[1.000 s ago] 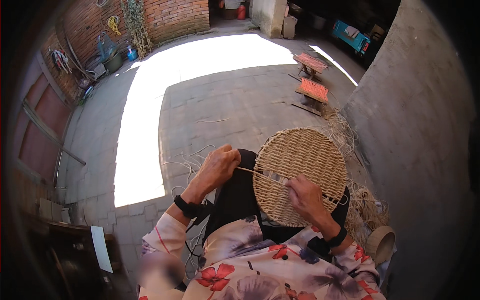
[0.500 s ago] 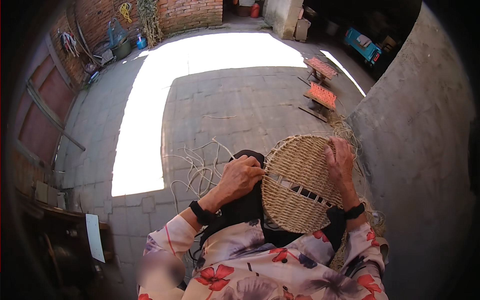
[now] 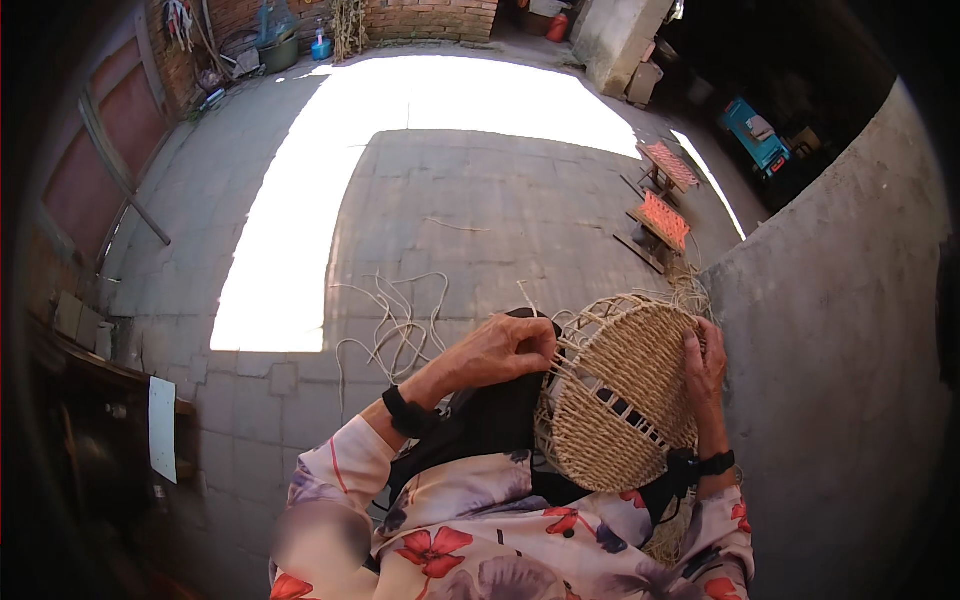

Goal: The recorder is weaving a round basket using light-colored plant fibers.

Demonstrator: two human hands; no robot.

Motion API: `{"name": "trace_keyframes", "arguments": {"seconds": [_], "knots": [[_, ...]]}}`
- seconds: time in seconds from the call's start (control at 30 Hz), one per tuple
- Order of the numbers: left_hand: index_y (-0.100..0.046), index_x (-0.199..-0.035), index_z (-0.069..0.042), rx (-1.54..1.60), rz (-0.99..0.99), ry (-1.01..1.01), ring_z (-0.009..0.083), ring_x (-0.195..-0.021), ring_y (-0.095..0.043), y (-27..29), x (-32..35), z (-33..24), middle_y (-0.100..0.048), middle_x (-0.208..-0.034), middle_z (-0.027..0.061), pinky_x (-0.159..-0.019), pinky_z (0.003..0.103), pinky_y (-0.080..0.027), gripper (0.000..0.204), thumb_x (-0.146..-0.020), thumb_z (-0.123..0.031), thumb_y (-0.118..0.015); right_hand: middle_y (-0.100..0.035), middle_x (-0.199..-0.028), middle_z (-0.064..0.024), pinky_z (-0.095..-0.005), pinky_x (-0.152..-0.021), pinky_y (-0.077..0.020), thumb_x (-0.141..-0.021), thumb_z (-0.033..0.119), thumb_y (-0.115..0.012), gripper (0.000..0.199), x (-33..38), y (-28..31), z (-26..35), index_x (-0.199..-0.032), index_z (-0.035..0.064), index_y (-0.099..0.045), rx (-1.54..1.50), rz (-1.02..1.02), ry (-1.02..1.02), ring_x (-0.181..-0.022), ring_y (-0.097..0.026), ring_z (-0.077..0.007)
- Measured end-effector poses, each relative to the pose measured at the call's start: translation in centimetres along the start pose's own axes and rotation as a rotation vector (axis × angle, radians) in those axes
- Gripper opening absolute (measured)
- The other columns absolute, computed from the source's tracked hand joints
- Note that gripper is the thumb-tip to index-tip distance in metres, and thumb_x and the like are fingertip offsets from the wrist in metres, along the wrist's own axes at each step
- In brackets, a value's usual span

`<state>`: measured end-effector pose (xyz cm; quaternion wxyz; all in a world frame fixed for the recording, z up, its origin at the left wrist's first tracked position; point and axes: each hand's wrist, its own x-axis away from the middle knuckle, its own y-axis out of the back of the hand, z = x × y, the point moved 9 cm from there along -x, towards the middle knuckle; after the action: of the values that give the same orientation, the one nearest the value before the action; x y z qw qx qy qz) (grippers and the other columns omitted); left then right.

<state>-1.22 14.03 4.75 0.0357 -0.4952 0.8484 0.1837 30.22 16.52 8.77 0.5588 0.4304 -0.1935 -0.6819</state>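
Note:
A round, flat-faced basket of tan twisted cord rests tilted on my lap. Open loops show along its left rim, and a slot with bare ribs crosses its face. My left hand is closed in a pinch at that rim, on a pale cord whose end sticks up behind the knuckles. The exact spot under the fingertips is hidden. At the far right edge my right hand grips the basket, thumb on the face and fingers round the side. Both wrists wear black bands.
Loose cords trail on the paved ground left of my lap. Two low stools with orange woven seats stand ahead to the right. A grey wall rises close on my right. A wooden cabinet with a pale strip stands at lower left.
My left hand has moved a little right, along with the basket. The basket has turned so its looped left rim shows more. The view has shifted slightly.

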Motion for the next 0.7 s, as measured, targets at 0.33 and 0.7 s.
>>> {"name": "trace_keyframes", "arguments": {"seconds": [0.33,0.7], "knots": [[-0.062,-0.091,-0.001,-0.102,-0.037,0.122,0.0208,-0.074,-0.058,-2.8,-0.2,1.5,-0.06,-0.078,0.0096,-0.068,0.034,-0.048,0.023,-0.088,-0.023,-0.066,-0.057,-0.112,-0.0157,-0.0388,-0.095,-0.0432,-0.096,0.027,-0.057,0.037,0.0,0.4,-0.1,-0.12,-0.0017,-0.057,-0.005,0.014,-0.023,-0.108,-0.055,-0.0295],[-0.073,-0.088,-0.003,-0.296,-0.358,0.142,0.0265,-0.074,-0.056,-3.8,1.5,-0.4,-0.056,-0.079,0.0108,-0.068,0.039,-0.045,0.021,-0.087,-0.021,-0.062,-0.06,-0.106,-0.014,-0.0427,-0.091,-0.0436,-0.089,0.019,-0.064,0.031,0.8,1.3,1.5,-0.114,0.0021,-0.059,0.148,-0.111,0.121,-0.101,-0.057,-0.0327]]}}
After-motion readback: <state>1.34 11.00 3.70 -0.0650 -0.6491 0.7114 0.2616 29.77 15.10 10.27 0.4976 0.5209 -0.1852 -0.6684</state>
